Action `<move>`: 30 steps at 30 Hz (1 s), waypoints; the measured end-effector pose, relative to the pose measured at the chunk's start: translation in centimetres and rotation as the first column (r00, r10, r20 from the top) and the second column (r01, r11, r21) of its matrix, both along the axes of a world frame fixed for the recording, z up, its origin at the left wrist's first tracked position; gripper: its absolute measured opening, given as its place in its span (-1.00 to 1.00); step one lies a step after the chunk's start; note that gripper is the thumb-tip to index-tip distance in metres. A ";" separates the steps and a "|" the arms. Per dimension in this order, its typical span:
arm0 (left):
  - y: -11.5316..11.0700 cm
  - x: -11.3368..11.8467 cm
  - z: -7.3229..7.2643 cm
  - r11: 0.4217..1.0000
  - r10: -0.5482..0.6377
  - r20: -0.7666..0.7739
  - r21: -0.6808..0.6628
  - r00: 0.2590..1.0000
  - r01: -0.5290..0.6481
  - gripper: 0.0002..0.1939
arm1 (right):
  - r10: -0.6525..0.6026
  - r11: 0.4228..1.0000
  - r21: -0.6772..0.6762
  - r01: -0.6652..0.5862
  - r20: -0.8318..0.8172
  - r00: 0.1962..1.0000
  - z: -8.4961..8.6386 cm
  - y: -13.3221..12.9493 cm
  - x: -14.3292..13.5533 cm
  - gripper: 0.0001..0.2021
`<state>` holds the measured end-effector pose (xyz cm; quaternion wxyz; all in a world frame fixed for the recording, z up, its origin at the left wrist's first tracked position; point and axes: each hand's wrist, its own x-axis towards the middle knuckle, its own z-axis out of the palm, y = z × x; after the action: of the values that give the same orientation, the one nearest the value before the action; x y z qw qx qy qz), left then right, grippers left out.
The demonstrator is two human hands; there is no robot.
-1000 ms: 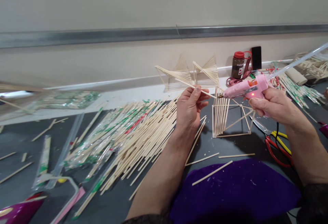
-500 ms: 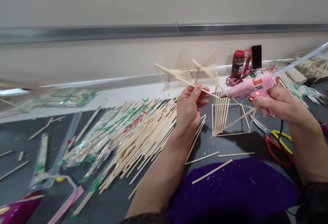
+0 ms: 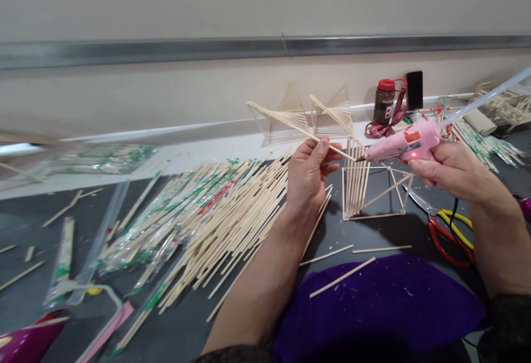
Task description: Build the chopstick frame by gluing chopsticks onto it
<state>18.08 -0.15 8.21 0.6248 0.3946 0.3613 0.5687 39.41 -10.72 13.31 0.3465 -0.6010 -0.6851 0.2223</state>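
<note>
Above the dark grey surface point(image 3: 373, 233) in the head view, the left hand point(image 3: 309, 172) pinches a thin, pale wooden stick point(image 3: 347, 155). The right hand point(image 3: 448, 172) grips a pink plastic glue gun point(image 3: 402, 144), its metal nozzle at the stick's tip. Below stands a boxy frame of pale wooden sticks point(image 3: 355, 188); scissors with red and yellow handles point(image 3: 435, 216) lie near its right side.

Both bare forearms point(image 3: 261, 280) angle forward and inward, the left grip point(image 3: 311, 168) pinched closed, the right grip point(image 3: 450, 172) curled in a wrapping hold.
</note>
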 end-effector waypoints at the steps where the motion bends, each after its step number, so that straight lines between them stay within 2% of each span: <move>1: 0.0 0.0 0.0 1.000 0.001 0.003 -0.002 1.000 -0.001 -0.77 | 0.006 1.000 0.007 -0.006 0.012 1.000 0.0 0.0 0.0 -0.65; 10: 0.1 0.0 0.0 1.000 0.016 0.013 -0.007 1.000 -0.016 -0.80 | 0.023 0.999 -0.046 -0.025 -0.027 0.999 0.0 0.1 0.5 -0.72; 19: 0.0 0.1 0.1 1.000 0.026 0.011 -0.009 1.000 -0.026 -0.84 | 0.024 0.999 -0.042 -0.027 -0.060 0.998 0.1 0.1 0.4 -0.73; 30: 0.0 0.1 -0.2 1.000 0.014 0.006 0.003 1.000 -0.014 -0.85 | 0.006 0.999 -0.045 -0.009 -0.068 0.998 0.2 0.1 0.3 -0.69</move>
<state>18.18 -0.15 7.98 0.6211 0.3915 0.3614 0.5748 39.66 -10.63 13.46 0.3551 -0.5983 -0.6698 0.2593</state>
